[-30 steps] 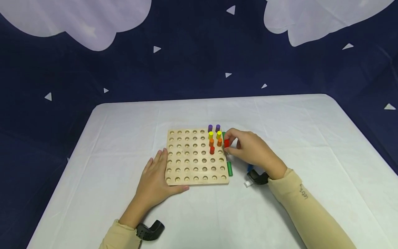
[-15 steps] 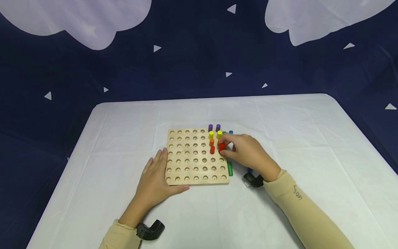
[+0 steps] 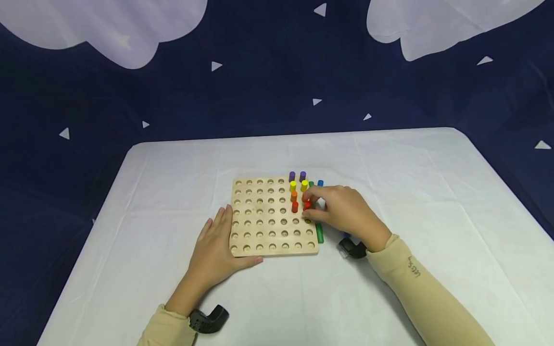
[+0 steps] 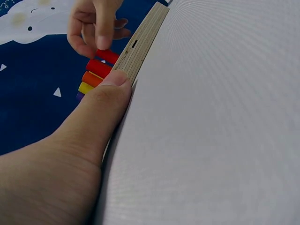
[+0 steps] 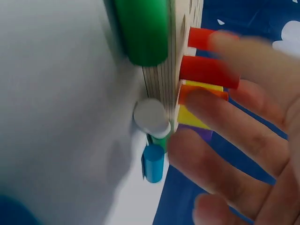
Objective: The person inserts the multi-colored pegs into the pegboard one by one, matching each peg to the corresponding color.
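Note:
My left hand [image 3: 214, 252] rests against the left side and front edge of a square wooden pegboard [image 3: 259, 241], fingers extended; its thumb [image 4: 110, 89] presses the board's edge in the left wrist view. Two columns of upright pegs stand at the board's far right: purple [image 3: 292, 176], yellow [image 3: 293, 186], orange [image 3: 294, 196] and red [image 3: 295, 207]. Around the right-hand red peg [image 3: 307, 205], which stands in a hole, my right hand [image 3: 346, 209] has its thumb and fingers spread apart. In the right wrist view its fingers partly cover the red peg [image 5: 204, 70].
Along the board's right side lies a green peg [image 3: 320, 233]. A white peg [image 5: 151, 116] and a blue peg [image 5: 153, 163] lie farther along that side. Another blue piece [image 3: 347, 235] shows by the right wrist camera [image 3: 352, 249]. White cloth covers the table [image 3: 182, 192].
My right hand has moved left with a red peg, which now stands in the board beside the other red one, and its fingers have parted from it. The left hand stays put.

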The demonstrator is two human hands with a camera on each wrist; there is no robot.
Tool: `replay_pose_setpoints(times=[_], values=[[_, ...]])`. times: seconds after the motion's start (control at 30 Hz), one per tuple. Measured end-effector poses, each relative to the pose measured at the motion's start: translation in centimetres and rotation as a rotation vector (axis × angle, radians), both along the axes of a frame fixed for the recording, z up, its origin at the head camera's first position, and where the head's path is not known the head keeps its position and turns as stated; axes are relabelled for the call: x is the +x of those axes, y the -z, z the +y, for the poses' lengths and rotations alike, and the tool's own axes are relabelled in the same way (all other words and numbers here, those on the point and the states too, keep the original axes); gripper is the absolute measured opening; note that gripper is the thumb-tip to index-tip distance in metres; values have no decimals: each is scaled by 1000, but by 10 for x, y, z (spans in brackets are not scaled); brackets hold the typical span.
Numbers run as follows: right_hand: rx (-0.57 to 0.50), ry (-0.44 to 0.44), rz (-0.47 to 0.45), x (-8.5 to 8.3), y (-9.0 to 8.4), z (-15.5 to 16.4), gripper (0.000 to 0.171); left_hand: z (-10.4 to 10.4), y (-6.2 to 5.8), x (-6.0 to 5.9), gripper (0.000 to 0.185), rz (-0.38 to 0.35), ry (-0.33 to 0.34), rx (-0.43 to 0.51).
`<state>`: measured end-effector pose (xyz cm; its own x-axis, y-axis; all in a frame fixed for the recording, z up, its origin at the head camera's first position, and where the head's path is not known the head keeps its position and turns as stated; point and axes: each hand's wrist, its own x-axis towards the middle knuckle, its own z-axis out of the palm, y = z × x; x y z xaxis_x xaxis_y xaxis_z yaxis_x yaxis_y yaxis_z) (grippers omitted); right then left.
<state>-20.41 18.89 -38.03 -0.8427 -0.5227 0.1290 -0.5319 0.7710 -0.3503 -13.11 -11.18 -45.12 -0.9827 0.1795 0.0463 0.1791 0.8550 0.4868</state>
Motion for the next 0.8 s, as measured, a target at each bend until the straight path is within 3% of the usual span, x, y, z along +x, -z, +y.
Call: replay_pose_setpoints(times=[0.2, 0.37, 0.6, 0.8], values=[[-32, 72, -25, -4, -11, 10, 30, -1, 0, -1, 145, 3, -2, 1], [-41, 160, -97, -19, -8, 12, 26, -2, 1, -1, 146, -1, 0, -6], [81, 167, -186, -47, 4, -1, 38, -3, 1, 0, 145, -4, -7, -9], [171, 182, -246, -55, -1, -6, 44, 0, 1, -1, 145, -2, -1, 1]])
